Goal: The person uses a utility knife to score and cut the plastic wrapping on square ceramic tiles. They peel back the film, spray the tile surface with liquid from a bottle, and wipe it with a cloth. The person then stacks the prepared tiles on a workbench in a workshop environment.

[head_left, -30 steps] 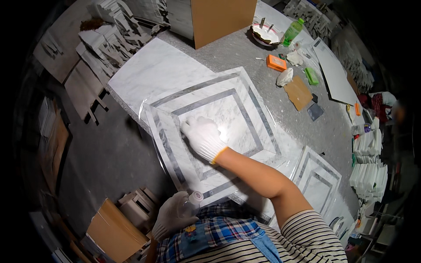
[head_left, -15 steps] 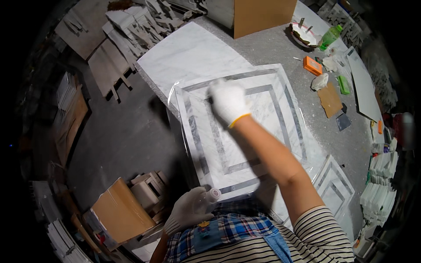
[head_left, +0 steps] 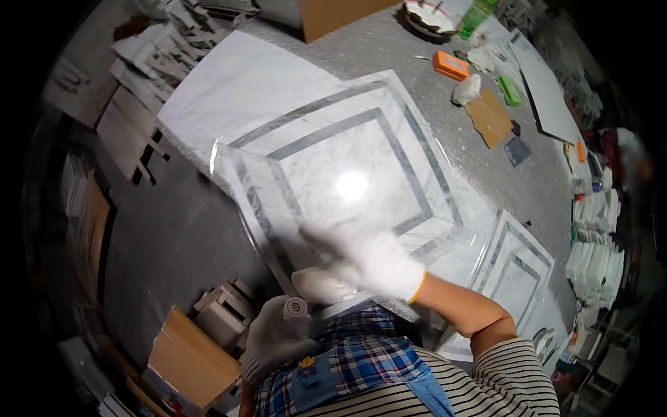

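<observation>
My left hand [head_left: 267, 340], in a white knit glove, is closed around a clear bottle [head_left: 293, 320] with a pale cap, low in front of the blue plaid apron. My right hand [head_left: 385, 264], in a white glove with a yellow cuff, is over the near part of a glossy white marble panel [head_left: 333, 160] with grey inlaid bands. Motion smears its fingers, so whether they hold anything is hidden. Just beside them a cream-white patch [head_left: 323, 283] shows at the panel's near edge; I cannot tell whether it is a cloth or a reflection. A bright light glares off the panel's middle.
A plain marble slab [head_left: 243, 83] lies beyond the panel on the grey table. A smaller banded panel [head_left: 517, 264] is at the right. Far right are an orange box [head_left: 451, 64], a green bottle [head_left: 476, 17] and a bowl [head_left: 429, 19]. A cardboard box [head_left: 191, 361] stands lower left.
My right hand has swept from the panel's far left part toward its near edge. My left hand still holds the bottle. The whole view has shifted, so the table appears farther left and up.
</observation>
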The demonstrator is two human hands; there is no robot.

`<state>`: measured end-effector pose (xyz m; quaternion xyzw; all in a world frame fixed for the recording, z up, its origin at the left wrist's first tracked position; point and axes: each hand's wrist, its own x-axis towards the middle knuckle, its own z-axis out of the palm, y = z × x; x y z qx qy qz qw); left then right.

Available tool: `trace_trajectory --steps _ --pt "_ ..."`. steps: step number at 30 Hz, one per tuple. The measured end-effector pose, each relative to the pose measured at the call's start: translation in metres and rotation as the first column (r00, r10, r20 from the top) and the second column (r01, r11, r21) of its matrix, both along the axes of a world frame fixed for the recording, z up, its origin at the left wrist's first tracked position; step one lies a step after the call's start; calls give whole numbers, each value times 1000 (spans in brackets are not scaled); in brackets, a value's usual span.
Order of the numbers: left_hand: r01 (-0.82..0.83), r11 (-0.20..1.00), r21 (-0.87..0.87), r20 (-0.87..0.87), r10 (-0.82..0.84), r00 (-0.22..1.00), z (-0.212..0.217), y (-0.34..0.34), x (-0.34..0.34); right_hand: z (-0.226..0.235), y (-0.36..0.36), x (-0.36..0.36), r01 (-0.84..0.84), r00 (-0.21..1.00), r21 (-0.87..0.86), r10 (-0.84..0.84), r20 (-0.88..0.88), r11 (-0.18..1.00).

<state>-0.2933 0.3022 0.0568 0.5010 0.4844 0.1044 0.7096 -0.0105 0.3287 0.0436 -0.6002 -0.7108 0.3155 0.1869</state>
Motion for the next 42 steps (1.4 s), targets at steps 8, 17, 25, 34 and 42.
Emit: trace_trajectory --steps 8,17,25,34,42 --pt "80 996 40 -115 -75 991 5 12 16 -45 3 126 412 607 332 -528 595 848" --pt "138 979 150 -232 -101 967 28 18 49 -57 46 146 412 594 417 -586 551 810" --pt "111 992 61 -197 -97 976 28 20 43 -48 19 130 413 602 361 -548 581 836" --pt "239 943 233 -175 -201 964 16 17 23 -65 38 135 391 527 519 -647 551 760" --pt "314 908 279 -172 -275 946 9 10 2 -51 11 118 462 512 386 -596 619 798"
